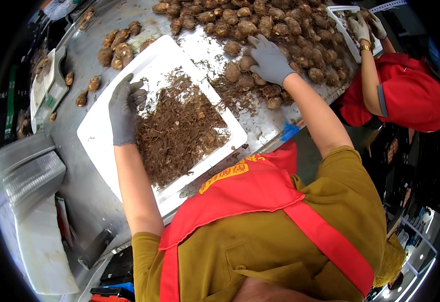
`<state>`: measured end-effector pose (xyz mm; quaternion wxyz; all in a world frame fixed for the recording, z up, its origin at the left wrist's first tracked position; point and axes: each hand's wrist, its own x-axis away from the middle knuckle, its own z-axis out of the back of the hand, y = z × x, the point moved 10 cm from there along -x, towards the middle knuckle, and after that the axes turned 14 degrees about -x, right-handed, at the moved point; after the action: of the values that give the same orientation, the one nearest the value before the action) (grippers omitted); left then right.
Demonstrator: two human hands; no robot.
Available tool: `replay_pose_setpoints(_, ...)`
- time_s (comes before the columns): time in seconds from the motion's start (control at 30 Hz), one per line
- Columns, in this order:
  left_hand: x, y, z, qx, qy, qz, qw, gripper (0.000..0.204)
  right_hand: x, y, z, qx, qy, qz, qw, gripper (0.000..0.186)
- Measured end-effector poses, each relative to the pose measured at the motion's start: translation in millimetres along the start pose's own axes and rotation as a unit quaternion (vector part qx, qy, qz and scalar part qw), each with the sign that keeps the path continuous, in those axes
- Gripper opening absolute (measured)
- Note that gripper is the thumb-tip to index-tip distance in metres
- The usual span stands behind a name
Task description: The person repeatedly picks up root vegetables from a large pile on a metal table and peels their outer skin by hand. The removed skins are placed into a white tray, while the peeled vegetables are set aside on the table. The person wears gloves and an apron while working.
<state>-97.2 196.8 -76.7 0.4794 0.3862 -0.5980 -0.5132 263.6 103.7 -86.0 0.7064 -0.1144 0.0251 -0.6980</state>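
Gloved hands over a scrap-strewn tray and a heap of brown roots

In the head view, the person's right hand [270,61], in a grey glove, reaches to the near edge of a large pile of brown roots [285,27] at the far side of the metal desk [74,166]. Its fingers are spread wide, with roots just beside and under them. The left hand [123,113], also gloved in grey, is over the left part of a white tray [94,132], its fingers loosely bent; whether they touch the tray or hold anything beneath cannot be told. Dark, stringy scraps [177,141] cover much of the tray's floor, and more lie on the desk between the tray and the pile.

Beyond the tray, to the left, sits a small cluster of roots [119,53], with a few single ones nearer a white scale [44,98]. A blue scrap [289,132] lies at the desk's near edge. At the upper right, a co-worker in red [411,93] has both gloved hands over a second white tray [351,48].
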Motion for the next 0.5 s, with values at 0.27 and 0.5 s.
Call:
replay_pose_setpoints(0.27, 64.0, 3.6, -45.8, -0.014, -0.01, 0.026, 1.0, 0.041, 25.2, 16.8, -15.5, -0.111, 0.017, -0.021, 0.993, 0.051)
replay_pose_setpoints(0.5, 98.7, -10.5, -84.9, -0.011, -0.064, 0.047, 0.997, 0.038, 24.4, 6.3, -9.2, -0.221, 0.064, -0.036, 0.972, 0.07)
